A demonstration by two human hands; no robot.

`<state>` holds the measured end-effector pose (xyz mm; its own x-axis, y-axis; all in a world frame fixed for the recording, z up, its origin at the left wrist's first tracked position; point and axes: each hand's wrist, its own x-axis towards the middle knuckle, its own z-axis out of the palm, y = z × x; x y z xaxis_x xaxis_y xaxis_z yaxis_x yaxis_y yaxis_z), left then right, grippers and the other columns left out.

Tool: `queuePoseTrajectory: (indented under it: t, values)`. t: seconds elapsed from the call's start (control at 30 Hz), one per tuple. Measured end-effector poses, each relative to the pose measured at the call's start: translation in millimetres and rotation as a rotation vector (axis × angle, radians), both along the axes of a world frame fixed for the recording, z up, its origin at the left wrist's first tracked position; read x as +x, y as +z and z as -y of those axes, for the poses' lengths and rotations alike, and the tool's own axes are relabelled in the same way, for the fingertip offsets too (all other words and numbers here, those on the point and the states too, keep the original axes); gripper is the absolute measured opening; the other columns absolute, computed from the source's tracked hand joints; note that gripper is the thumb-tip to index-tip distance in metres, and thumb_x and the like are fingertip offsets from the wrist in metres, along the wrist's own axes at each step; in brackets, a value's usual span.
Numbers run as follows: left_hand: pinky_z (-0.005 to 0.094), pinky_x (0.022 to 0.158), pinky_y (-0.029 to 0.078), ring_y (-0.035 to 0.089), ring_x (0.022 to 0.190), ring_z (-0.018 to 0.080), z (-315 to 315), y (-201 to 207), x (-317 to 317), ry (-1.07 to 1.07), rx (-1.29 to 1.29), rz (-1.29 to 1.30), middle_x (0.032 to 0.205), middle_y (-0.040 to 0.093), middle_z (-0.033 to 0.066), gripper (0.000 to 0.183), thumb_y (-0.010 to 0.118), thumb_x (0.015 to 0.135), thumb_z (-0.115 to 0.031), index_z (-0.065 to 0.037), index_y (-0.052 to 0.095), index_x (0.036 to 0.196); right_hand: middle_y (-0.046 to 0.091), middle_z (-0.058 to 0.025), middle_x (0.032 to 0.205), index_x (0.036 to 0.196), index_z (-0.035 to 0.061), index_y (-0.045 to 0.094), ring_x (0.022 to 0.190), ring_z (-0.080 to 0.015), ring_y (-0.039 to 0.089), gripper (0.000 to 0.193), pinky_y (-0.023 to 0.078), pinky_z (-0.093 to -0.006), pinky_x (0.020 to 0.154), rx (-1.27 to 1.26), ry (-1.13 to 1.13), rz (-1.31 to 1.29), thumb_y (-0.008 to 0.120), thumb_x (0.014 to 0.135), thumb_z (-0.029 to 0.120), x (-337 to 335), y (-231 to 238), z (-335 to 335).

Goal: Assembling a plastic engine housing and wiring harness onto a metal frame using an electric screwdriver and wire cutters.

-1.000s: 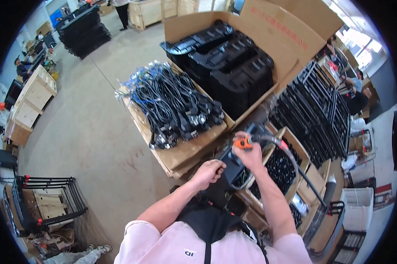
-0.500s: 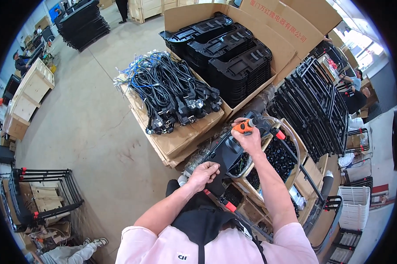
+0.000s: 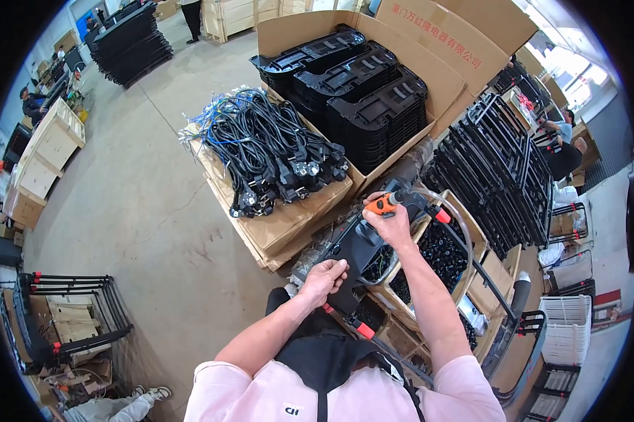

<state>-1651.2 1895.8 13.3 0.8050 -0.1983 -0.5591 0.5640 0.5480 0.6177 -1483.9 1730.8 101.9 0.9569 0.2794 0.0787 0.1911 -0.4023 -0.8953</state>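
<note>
My right hand [image 3: 389,224] is wrapped round an orange and black power screwdriver [image 3: 382,205] with a clear hose running off its end. The tool is held over the far end of a long black plastic panel [image 3: 365,253], and its tip is hidden from me. At the near left edge of that panel is my left hand [image 3: 324,278], its thumb and fingers pinched together. Whatever lies in the pinch is too small to make out. Black tube frame parts with red end pieces [image 3: 363,329] stick out beside the panel.
Power cords [image 3: 268,155] lie heaped on a carton to the left. Behind it, a big cardboard box [image 3: 464,88] holds stacked black plastic panels [image 3: 380,105]. Wooden bins of small black parts [image 3: 440,257] sit right of the panel. Black frames [image 3: 496,176] are stacked further right, near other people.
The whole view has shifted slightly. Both hands keep about the same places on the panel, and the screwdriver stays in my right hand.
</note>
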Motion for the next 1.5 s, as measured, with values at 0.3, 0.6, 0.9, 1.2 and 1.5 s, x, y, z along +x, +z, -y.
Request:
queuePoseTrajectory:
  t: [0.3,0.6,0.9,1.2,1.5]
  values:
    - [0.0216,0.049,0.036,0.048,0.06,0.0061,1.9,-2.7,-9.4,0.087,-0.152,-0.06,0.081,0.06,-0.0028,0.028,0.065,0.109,-0.036,-0.009,0.067,0.102,0.073,-0.0129,0.124,0.133,0.001,0.063,0.111,-0.0188,0.069,0.051,0.056,-0.0347,0.1,0.366,-0.013,-0.052,0.083,0.087,0.009,-42.5,25.3,17.6]
    - [0.0224,0.05,0.036,0.047,0.063,0.0083,39.6,4.4,-58.5,0.178,-0.446,-0.225,0.084,0.058,-0.0027,0.023,0.059,0.111,-0.032,-0.01,0.064,0.109,0.069,-0.0199,0.13,0.135,-0.0005,0.054,0.121,-0.0253,0.067,0.052,0.052,-0.0406,0.109,0.448,-0.084,-0.169,0.08,0.09,0.005,-219.7,29.7,61.4]
    - [0.0232,0.052,0.038,0.047,0.067,0.0091,59.9,12.1,-131.8,0.208,-0.51,-0.3,0.086,0.057,-0.0015,0.023,0.057,0.112,-0.03,-0.008,0.061,0.115,0.067,-0.0212,0.132,0.135,0.0007,0.051,0.125,-0.0283,0.066,0.051,0.053,-0.0435,0.109,0.417,-0.046,-0.104,0.078,0.092,0.005,-299.0,12.1,86.2]
    - [0.0239,0.055,0.038,0.048,0.069,0.0107,75.3,33.4,-161.6,0.163,-0.408,-0.317,0.088,0.057,-0.0004,0.025,0.052,0.114,-0.03,-0.007,0.062,0.119,0.067,-0.0196,0.133,0.135,0.0036,0.053,0.123,-0.0261,0.066,0.049,0.053,-0.0422,0.108,0.496,-0.188,-0.125,0.077,0.092,0.001,-334.0,8.4,86.7]
    - [0.0221,0.047,0.03,0.041,0.056,0.0056,29.5,17.1,-119.4,-0.275,0.036,-0.022,0.075,0.053,-0.005,0.027,0.051,0.114,-0.028,-0.008,0.066,0.122,0.071,-0.0226,0.127,0.136,0.001,0.053,0.121,-0.028,0.068,0.052,0.052,-0.0446,0.109,0.491,-0.402,0.021,0.079,0.091,0.005,-336.9,38.4,96.5]
